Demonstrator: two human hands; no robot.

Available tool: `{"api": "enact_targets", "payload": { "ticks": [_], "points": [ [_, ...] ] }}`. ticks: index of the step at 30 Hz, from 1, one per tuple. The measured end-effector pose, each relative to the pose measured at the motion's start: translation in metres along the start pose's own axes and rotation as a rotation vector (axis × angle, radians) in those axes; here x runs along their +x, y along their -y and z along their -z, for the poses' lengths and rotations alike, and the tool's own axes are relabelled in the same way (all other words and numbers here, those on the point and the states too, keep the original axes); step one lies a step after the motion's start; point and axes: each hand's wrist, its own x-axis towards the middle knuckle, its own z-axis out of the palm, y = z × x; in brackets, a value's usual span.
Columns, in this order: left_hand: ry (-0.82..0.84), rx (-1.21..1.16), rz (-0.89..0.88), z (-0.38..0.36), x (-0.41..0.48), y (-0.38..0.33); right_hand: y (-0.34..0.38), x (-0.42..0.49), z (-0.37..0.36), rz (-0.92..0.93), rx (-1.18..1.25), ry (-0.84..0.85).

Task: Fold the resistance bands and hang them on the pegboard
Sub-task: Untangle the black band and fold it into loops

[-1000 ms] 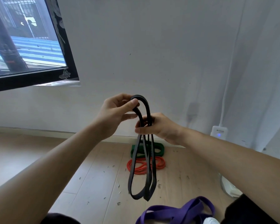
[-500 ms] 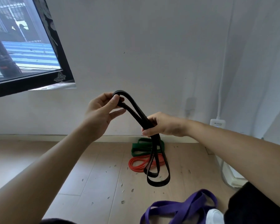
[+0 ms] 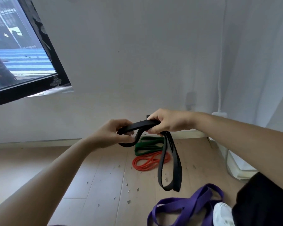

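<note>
Folding step in hand: black resistance band (image 3: pixel 170 162) held in the air in front of the wall (image 3: pixel 137 62), above the floor (image 3: pixel 91 185). Left hand (image 3: pixel 111 136) closed round one bend of the band, fingers (image 3: pixel 121 126) curled and pinching it. Right hand (image 3: pixel 167 123) closed over the other end of the short horizontal span, fingers wrapped tight on the gathered strands. Remaining loops hanging slack below the right hand, clear of the floor.

Next move, as judged: bring the two held ends together, gather the hanging loops into one compact bundle, keep the strands flat and untwisted. Pegboard not in view; a turn or walk likely required before hanging.

Still to process: green band (image 3: pixel 149 145) and orange band (image 3: pixel 149 163) lying touching each other on the floor near the wall edge; purple band (image 3: pixel 186 207) lying loose at the near edge of the floor, beside a white shoe (image 3: pixel 222 214).

Room: pale wood floor scattered with small debris, white wall, dark-framed window (image 3: pixel 20 62) at upper left, white cable (image 3: pixel 220 62) running down the wall at right.
</note>
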Motion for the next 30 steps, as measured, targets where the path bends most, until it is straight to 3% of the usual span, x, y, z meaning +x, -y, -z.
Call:
{"api": "enact_targets", "payload": {
  "ticks": [7, 11, 22, 30],
  "points": [
    [0.105, -0.062, 0.142, -0.023, 0.011, -0.014, 0.014, -0.002, -0.010, 0.005, -0.151, 0.056],
    [0.103, -0.153, 0.131, -0.022, 0.011, -0.012, 0.010, -0.003, -0.007, 0.015, -0.196, 0.016],
    [-0.032, -0.377, -0.020, 0.008, -0.004, -0.006, -0.010, 0.004, -0.022, 0.070, -0.047, -0.084],
    [-0.063, -0.532, 0.104, 0.020, -0.021, 0.009, -0.018, -0.004, -0.001, 0.040, 0.225, -0.069]
  ]
}}
